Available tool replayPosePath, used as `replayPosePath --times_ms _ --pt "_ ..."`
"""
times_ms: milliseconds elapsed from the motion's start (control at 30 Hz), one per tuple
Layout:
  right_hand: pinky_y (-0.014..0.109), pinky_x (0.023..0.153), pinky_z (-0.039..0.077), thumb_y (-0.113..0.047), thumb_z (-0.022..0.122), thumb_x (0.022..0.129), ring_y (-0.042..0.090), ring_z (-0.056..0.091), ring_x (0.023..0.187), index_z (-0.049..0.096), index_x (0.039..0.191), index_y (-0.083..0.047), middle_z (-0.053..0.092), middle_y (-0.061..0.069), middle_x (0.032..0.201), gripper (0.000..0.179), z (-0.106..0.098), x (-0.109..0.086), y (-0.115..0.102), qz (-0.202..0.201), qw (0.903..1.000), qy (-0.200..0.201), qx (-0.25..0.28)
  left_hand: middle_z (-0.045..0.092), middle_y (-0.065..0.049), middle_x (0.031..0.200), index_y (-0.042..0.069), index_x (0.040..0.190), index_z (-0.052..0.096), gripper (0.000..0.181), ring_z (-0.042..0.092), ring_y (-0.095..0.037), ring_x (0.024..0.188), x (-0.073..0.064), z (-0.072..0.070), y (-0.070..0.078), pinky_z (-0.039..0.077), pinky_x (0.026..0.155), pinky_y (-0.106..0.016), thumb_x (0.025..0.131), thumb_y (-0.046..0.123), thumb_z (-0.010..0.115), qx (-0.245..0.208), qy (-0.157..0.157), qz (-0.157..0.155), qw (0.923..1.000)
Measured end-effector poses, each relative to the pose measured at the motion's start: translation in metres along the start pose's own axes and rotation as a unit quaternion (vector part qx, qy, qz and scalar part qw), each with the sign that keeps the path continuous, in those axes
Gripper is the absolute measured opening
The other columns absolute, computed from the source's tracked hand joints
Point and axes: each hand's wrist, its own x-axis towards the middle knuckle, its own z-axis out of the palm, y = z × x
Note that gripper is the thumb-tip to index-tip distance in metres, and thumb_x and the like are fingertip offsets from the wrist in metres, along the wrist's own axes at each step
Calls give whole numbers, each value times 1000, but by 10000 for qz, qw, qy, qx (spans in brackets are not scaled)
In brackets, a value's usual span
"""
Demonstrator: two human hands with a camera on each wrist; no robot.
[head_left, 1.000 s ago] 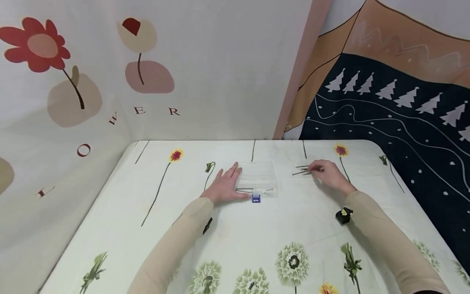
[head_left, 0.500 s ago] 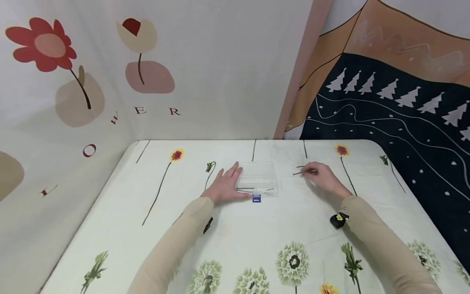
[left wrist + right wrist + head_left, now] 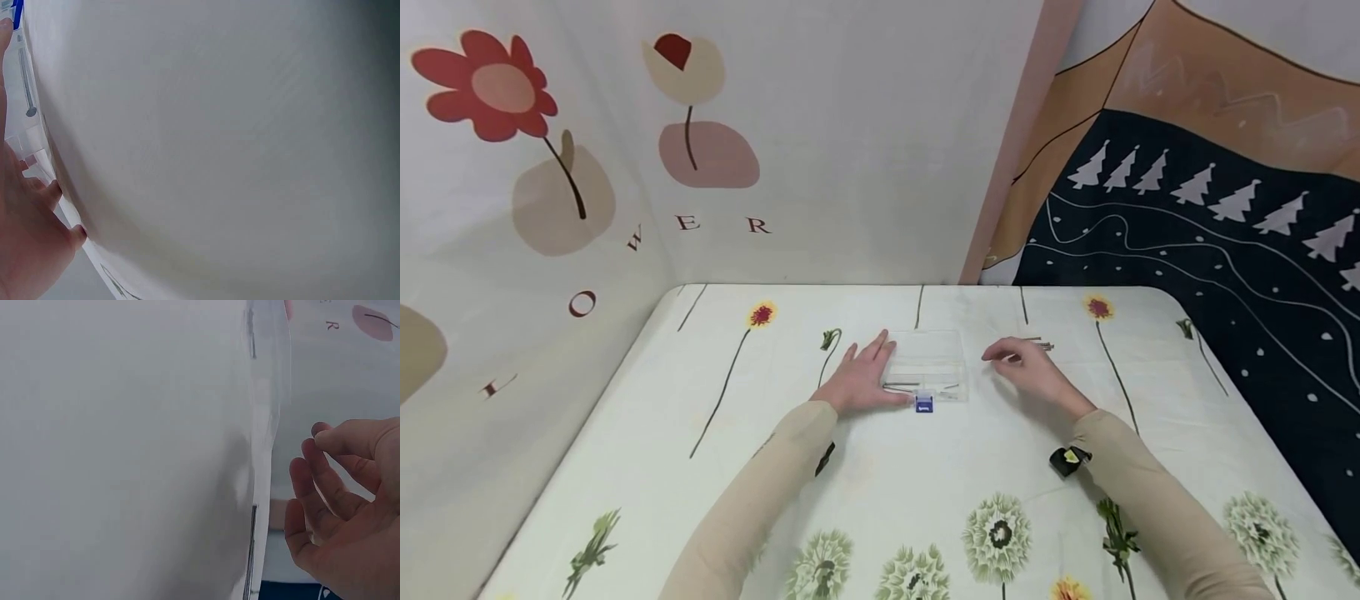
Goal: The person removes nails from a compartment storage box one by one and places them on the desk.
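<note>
My left hand [image 3: 865, 385] lies with fingers spread along the left side of a clear plastic compartment box [image 3: 936, 350] on the table. Its thumb reaches to the front edge, near a blue label [image 3: 924, 405]. Inside the box lie thin metal nails; one nail [image 3: 27, 84] shows its round head in the left wrist view. My right hand [image 3: 1026, 367] is to the right of the box, thumb and index fingertips meeting; I cannot tell if a nail is between them. More nails [image 3: 1047, 345] lie on the table just behind this hand.
A white flower-printed cloth [image 3: 925, 483] covers the table. Behind it hang a pale printed curtain [image 3: 865, 142] and, at the right, a dark cloth with white trees [image 3: 1210, 242]. Each wrist wears a small black device [image 3: 1067, 460].
My right hand has moved left and slightly toward me, nearer the box. A nail that showed at its fingertips is out of sight now, and nails behind the hand are uncovered. My left hand stays put.
</note>
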Motion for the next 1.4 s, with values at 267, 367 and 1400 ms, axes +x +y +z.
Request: replayPosePath --times_ms 267,367,1400 --pt "43 86 50 4 59 91 29 61 98 68 105 2 67 13 105 17 20 3 -19 -278 9990 -6 344 0 -9 161 7 155 17 109 4 -19 146 0 0 0 2 116 -47 79 75 55 3 -7 -3 10000" --pt "42 85 50 3 59 92 28 62 97 68 106 1 67 12 104 17 26 6 -28 -384 9983 -81 440 1 -9 161 7 155 17 109 4 -19 146 0 0 0 2 116 -47 78 75 55 -31 4 -4 10000" --pt "53 100 35 -9 63 88 35 49 115 73 103 -4 61 14 117 18 90 24 -61 -758 9951 -612 177 5 -11 161 5 154 20 109 13 -22 145 0 0 -1 5 116 -50 78 76 54 -41 100 68 9999"
